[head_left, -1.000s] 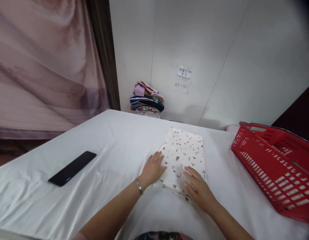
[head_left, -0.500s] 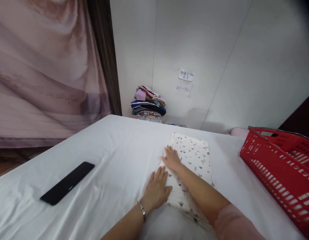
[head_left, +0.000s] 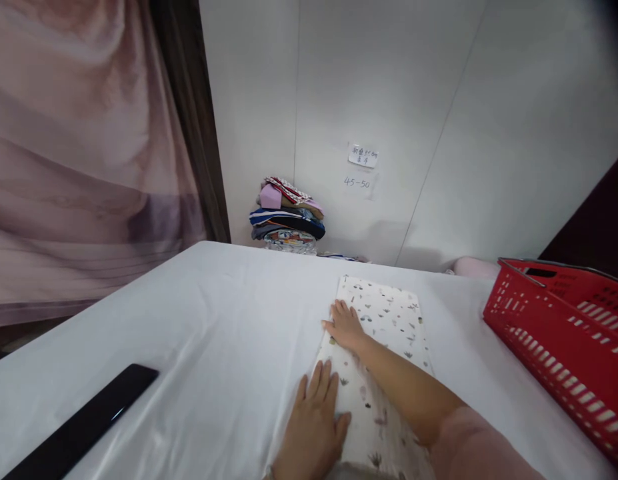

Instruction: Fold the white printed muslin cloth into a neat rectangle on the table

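Both hands laid flat along the left side of a folded cloth

Nearest, the left hand (head_left: 311, 423) lies palm down, fingers slightly spread and thumb out, across the lower left edge of the folded printed cloth (head_left: 391, 327). That white cloth, scattered with small plant and rainbow motifs, lies flat on the white-covered table (head_left: 229, 347), right of centre. Farther up the same edge, the right hand (head_left: 346, 327) rests with its fingers close together and its thumb apart; its forearm crosses over the print. Neither hand pinches anything.

The step looks like smoothing and squaring this edge. To do it well, I would press lightly with whole palms, let one hand anchor while the other sweeps along the edge, and keep the layers lined up so that the lower ones do not creep. The forearm could drag the top layer, so it is better lifted clear.

Off to the left lies a black smartphone (head_left: 83, 427), well apart from the cloth. On the right stands a red plastic basket (head_left: 559, 340) with slotted walls and a metal handle; its contents cannot be made out. Past the far edge rises a stack of folded textiles (head_left: 289, 220), in no visible container, against the pale wall (head_left: 389, 87).
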Motion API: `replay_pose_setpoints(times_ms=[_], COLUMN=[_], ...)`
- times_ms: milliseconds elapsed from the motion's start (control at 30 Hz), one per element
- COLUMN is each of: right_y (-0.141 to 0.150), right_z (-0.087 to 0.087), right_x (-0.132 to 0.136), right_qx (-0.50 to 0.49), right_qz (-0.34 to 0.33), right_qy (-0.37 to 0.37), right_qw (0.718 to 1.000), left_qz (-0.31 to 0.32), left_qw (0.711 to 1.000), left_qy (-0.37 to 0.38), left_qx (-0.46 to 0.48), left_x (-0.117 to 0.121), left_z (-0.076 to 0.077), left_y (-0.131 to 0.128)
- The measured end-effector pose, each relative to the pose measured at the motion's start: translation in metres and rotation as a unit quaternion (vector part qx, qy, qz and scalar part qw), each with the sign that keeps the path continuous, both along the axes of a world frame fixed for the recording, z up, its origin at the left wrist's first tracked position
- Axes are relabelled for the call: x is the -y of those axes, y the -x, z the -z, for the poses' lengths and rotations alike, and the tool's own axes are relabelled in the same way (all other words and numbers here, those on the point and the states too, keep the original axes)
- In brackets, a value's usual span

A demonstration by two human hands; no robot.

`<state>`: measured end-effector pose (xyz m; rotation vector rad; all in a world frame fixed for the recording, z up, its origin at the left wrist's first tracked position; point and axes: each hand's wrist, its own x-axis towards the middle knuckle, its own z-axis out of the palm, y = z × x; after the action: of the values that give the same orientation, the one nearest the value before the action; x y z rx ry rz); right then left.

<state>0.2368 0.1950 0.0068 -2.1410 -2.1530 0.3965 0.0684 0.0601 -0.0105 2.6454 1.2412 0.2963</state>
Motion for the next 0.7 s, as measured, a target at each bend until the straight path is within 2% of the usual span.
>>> replay_pose_setpoints(times_ms=[133,267,400,533,700], right_y=[-0.005,-0.020,-0.036,-0.043,-0.057], right_z=[0.001,-0.007,0.001,0.010,0.000], right_x=[-0.020,-0.060,-0.090,-0.098,-0.100], right_qx=[0.002,0.022,0.024,0.015,-0.009], right_qz=[0.006,0.072,0.089,0.074,0.061], right_qy=[0.003,-0.041,-0.012,-0.008,0.001], right_qw=[1.000,0.996,0.996,0.997,0.998], left_qz=[0.004,0.001,0.019,0.017,0.018], left_qw=[1.000,1.000,0.998,0.999,0.998], left_qy=[0.005,0.017,0.051,0.045,0.046], left_qx=[0.010,0.004,-0.022,-0.019,-0.032], left_x=[-0.003,-0.006,-0.010,-0.012,-0.013], left_z=[0.007,0.012,0.014,0.018,0.022], left_y=[-0.001,0.000,0.000,0.000,0.000])
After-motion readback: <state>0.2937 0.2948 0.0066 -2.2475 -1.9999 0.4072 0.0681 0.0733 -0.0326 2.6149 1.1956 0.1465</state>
